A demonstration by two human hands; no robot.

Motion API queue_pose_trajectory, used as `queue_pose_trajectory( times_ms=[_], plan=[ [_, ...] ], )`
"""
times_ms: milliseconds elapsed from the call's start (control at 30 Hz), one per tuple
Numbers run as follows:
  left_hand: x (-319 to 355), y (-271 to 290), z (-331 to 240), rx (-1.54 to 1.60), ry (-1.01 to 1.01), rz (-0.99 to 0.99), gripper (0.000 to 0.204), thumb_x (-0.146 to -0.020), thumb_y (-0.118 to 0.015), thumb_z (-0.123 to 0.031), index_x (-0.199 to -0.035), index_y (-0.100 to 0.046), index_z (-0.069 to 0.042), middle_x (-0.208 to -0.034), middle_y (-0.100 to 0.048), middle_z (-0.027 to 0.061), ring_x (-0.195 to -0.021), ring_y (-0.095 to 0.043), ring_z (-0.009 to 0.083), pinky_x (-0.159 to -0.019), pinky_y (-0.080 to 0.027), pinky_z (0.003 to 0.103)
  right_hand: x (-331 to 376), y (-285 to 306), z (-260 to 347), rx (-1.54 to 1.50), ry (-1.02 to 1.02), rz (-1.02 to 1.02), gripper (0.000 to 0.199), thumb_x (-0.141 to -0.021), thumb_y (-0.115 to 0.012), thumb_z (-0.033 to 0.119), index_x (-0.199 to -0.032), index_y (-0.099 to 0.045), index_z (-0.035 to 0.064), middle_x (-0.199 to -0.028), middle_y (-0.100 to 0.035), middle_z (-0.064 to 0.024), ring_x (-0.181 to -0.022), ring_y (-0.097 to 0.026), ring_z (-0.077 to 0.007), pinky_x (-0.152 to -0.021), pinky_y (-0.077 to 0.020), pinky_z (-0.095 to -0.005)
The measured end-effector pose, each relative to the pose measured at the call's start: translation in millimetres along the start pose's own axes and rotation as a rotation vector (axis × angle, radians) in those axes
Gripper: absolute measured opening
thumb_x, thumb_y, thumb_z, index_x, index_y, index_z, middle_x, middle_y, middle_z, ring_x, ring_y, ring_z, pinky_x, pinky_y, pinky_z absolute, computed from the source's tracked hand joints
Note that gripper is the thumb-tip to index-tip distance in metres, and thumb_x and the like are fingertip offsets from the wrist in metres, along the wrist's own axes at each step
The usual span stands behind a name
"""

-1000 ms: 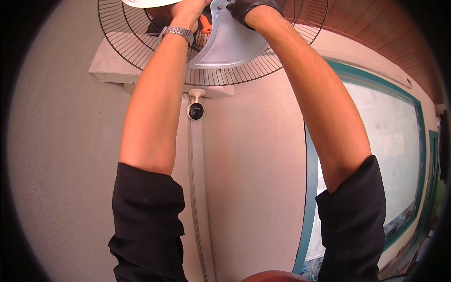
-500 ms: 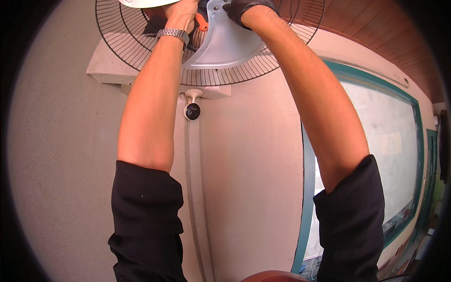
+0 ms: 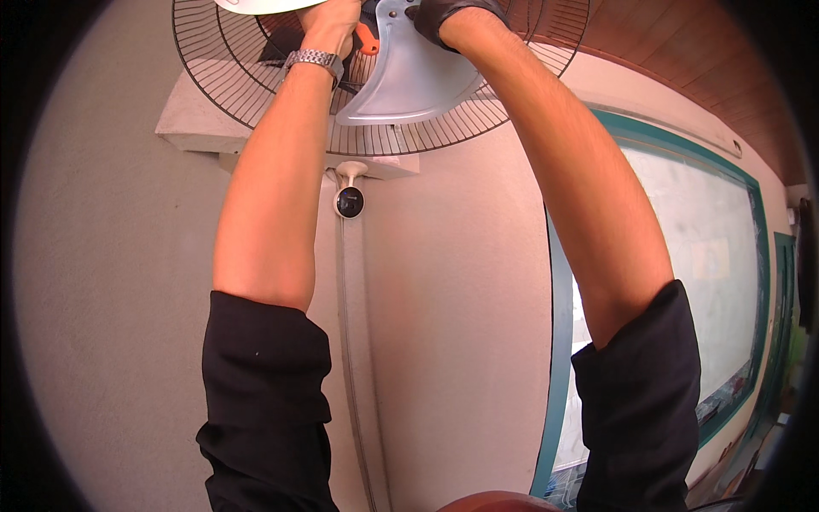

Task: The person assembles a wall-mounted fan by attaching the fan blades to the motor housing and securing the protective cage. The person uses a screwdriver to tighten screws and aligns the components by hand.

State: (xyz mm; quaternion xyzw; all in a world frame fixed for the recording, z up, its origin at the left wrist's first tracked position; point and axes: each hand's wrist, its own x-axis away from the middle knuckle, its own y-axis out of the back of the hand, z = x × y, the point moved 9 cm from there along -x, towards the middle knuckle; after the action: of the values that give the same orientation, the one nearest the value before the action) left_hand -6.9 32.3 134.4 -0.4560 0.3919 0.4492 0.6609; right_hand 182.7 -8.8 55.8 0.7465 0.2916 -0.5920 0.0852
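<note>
A large fan with a black wire guard [image 3: 230, 107] fills the top of the view, its pale translucent blades in front of the guard. One blade [image 3: 409, 85] hangs between my forearms, with dark holes at its root. My right hand [image 3: 465, 19], in a black glove, lies over that root, partly curled round its edge. My left hand [image 3: 333, 17], a metal watch [image 3: 314, 60] at its wrist, reaches up beside another blade [image 3: 264, 2]. Its fingers run past the upper edge. An orange piece [image 3: 368, 39] shows next to it; whether I hold it is unclear.
Behind the fan, a concrete ledge [image 3: 200, 124] juts from the wall. Below it hangs a small round camera [image 3: 350, 201] with a cable channel [image 3: 358, 358] running down. At right is a teal-framed window [image 3: 559, 358], under a brown plank ceiling [image 3: 682, 51].
The lower tip of the blade between my arms has shifted slightly to the right. Both hands stay in nearly the same place.
</note>
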Motion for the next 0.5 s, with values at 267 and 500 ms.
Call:
queue_pose_trajectory(
  times_ms=[267,500],
  plan=[
    [-2.4,-0.1,2.9,0.106,0.012,0.073,0.03,-0.088,-0.077,0.0,-0.115,-0.067,0.008,-0.113,-0.071,0.0149,-0.096,-0.07,0.0217,-0.08,-0.059,0.032,-3.6,2.3,3.4,0.042,-0.04,0.044,0.056,-0.098,-0.051,0.019,-0.154,-0.047,0.0237,-0.142,-0.06,-0.0171,-0.125,-0.063,-0.0365,-0.104,-0.0516,-0.0451],
    [99.5,-8.5,-24.6,-0.127,0.109,0.092,0.028,-0.091,-0.079,-0.022,-0.106,-0.065,-0.004,-0.099,-0.067,0.0044,-0.065,-0.058,0.0101,-0.063,-0.047,0.024,-0.9,22.2,-14.3,0.063,-0.018,-0.046,0.052,-0.095,-0.057,0.017,-0.146,-0.057,0.0261,-0.139,-0.062,-0.0167,-0.123,-0.064,-0.0364,-0.104,-0.0523,-0.0452]
  ],
)
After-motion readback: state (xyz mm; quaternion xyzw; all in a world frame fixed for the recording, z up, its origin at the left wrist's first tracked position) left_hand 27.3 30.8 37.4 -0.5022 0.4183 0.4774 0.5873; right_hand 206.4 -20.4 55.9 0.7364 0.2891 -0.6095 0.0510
